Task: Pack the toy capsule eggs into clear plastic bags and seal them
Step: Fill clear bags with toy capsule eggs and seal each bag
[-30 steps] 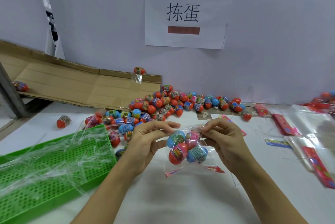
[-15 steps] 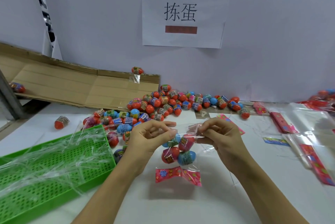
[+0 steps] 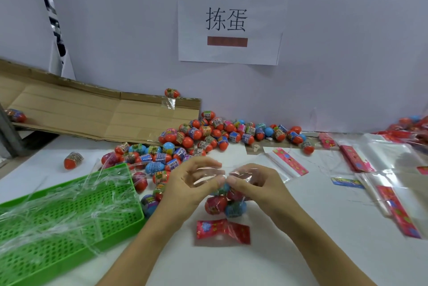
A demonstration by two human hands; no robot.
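A clear plastic bag [image 3: 223, 207] holding several red and blue capsule eggs hangs at the centre above the white table, its pink printed end [image 3: 222, 231] pointing down. My left hand [image 3: 188, 185] and my right hand [image 3: 253, 185] pinch the bag's upper edge, fingertips almost touching. The clear film is draped over both hands' fingers. A heap of loose capsule eggs [image 3: 208, 137] lies behind the hands, against the wall.
A green perforated tray [image 3: 69, 221] strewn with clear film strips sits at the left. Flattened cardboard [image 3: 92, 112] leans at the back left. Empty clear bags with pink headers [image 3: 382, 170] lie at the right. A single egg [image 3: 73, 160] lies apart at the left.
The bag has turned over so its pink end hangs down. Both hands have come closer together at the bag's upper edge.
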